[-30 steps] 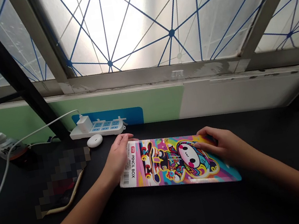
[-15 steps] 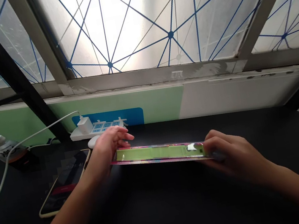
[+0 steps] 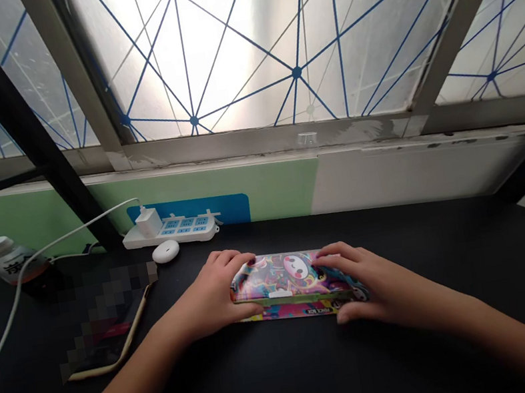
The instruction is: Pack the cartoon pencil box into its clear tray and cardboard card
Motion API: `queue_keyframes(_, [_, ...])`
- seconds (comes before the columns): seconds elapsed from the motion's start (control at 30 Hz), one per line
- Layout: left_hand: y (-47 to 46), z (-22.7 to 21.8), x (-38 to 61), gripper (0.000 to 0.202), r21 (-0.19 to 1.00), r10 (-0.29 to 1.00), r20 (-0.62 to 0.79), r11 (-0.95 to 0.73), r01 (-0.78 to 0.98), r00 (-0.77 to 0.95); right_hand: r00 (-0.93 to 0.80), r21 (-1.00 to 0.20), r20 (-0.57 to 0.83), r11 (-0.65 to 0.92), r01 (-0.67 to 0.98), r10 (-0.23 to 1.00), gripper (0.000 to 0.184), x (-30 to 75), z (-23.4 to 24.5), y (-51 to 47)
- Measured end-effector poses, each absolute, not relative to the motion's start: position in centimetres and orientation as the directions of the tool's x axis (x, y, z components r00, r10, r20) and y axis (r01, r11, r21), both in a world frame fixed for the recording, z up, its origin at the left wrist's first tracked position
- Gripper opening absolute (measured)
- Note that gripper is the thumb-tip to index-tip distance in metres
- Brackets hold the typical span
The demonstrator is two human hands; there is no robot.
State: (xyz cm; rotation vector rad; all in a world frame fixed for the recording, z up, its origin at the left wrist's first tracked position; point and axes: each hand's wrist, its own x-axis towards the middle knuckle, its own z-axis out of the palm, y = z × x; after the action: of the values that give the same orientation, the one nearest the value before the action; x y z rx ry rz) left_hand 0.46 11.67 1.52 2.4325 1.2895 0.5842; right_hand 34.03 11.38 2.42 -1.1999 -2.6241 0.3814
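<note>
A colourful pencil box (image 3: 281, 278) with a white cartoon face on its lid lies flat on the black table. Its front side carries upside-down "PENCIL BOX" lettering, with a green seam and a pale tab above. My left hand (image 3: 218, 292) grips the left end, thumb along the front and fingers over the back edge. At the right end, my right hand (image 3: 366, 280) holds the box too, fingers on the lid and thumb by the lower front corner. Both palms cover the ends of the box.
Left of the box lies a partly blurred phone (image 3: 134, 331). Behind are a white earbud case (image 3: 166, 251) and a power strip (image 3: 191, 228) with a charger (image 3: 148, 222). A white cable (image 3: 12, 305) runs past a bottle (image 3: 12, 261). Black table (image 3: 295, 380) lies in front.
The pencil box has turned from its green face to its printed lid and come down onto the table. My left hand has closed around its left end.
</note>
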Motion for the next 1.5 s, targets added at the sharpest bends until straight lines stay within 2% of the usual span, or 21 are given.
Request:
queue_keyframes(0.07, [11.6,1.4,0.8,0.082,0.431,0.832,0.239,-0.553,0.713,0.500,-0.569,-0.324,0.187,0.597,0.734,0.801,0.065,34.6,2.1,12.2])
queue_keyframes(0.17, [11.1,1.4,1.6,0.091,0.309,0.792,0.351,-0.602,0.736,0.500,-0.447,-0.389,0.281,0.527,0.755,0.849,0.071,35.9,1.3,13.6])
queue_keyframes(0.3, [10.5,1.3,2.5,0.085,0.097,0.690,0.498,-0.646,0.757,0.526,-0.378,-0.517,0.221,0.437,0.736,0.899,0.076,37.2,1.1,14.8])
queue_keyframes(0.4, [10.6,1.5,2.5,0.092,0.068,0.673,0.510,-0.653,0.754,0.536,-0.379,-0.529,0.235,0.445,0.723,0.895,0.071,37.1,1.7,14.7])
queue_keyframes(0.53, [10.8,2.5,1.7,0.084,0.115,0.717,0.551,-0.572,0.812,0.427,-0.359,-0.459,0.366,0.503,0.732,0.858,0.071,36.4,2.7,13.9])
queue_keyframes(0.63, [10.4,3.5,1.4,0.070,0.069,0.717,0.569,-0.529,0.846,0.403,-0.352,-0.379,0.482,0.554,0.742,0.802,0.067,36.1,3.0,13.2])
queue_keyframes(0.7, [9.8,3.9,1.7,0.052,0.010,0.717,0.535,-0.535,0.845,0.447,-0.396,-0.304,0.517,0.595,0.744,0.759,0.056,35.9,3.0,12.7])
queue_keyframes(0.8, [8.9,4.0,2.7,0.029,-0.037,0.742,0.416,-0.564,0.825,0.526,-0.550,-0.163,0.478,0.685,0.710,0.685,0.034,35.3,2.8,12.1])
queue_keyframes(0.9, [8.5,3.6,3.7,0.028,-0.032,0.782,0.285,-0.569,0.821,0.553,-0.676,-0.071,0.420,0.765,0.640,0.605,0.029,34.4,2.5,11.6])
queue_keyframes(1.03, [8.8,3.4,3.8,0.035,-0.011,0.791,0.185,-0.592,0.806,0.584,-0.757,-0.023,0.340,0.809,0.587,0.559,0.031,33.4,2.2,11.2])
queue_keyframes(1.1, [9.1,3.3,3.4,0.044,0.035,0.781,0.218,-0.605,0.795,0.585,-0.743,-0.036,0.335,0.796,0.605,0.580,0.038,33.2,2.0,11.1])
queue_keyframes(1.23, [9.9,2.6,2.2,0.075,0.143,0.803,0.299,-0.572,0.808,0.515,-0.740,-0.074,0.297,0.788,0.612,0.603,0.061,33.0,1.6,11.1])
queue_keyframes(1.33, [10.5,1.7,1.5,0.090,0.216,0.872,0.204,-0.483,0.848,0.445,-0.772,-0.097,0.208,0.798,0.595,0.601,0.073,32.8,1.4,11.3])
queue_keyframes(1.4, [10.8,1.3,1.3,0.094,0.245,0.896,0.140,-0.444,0.862,0.422,-0.775,-0.134,0.146,0.788,0.601,0.615,0.076,32.8,1.7,11.2])
queue_keyframes(1.5, [10.8,1.3,1.5,0.095,0.242,0.903,0.116,-0.430,0.870,0.413,-0.760,-0.193,0.030,0.749,0.633,0.650,0.076,33.7,2.8,11.1])
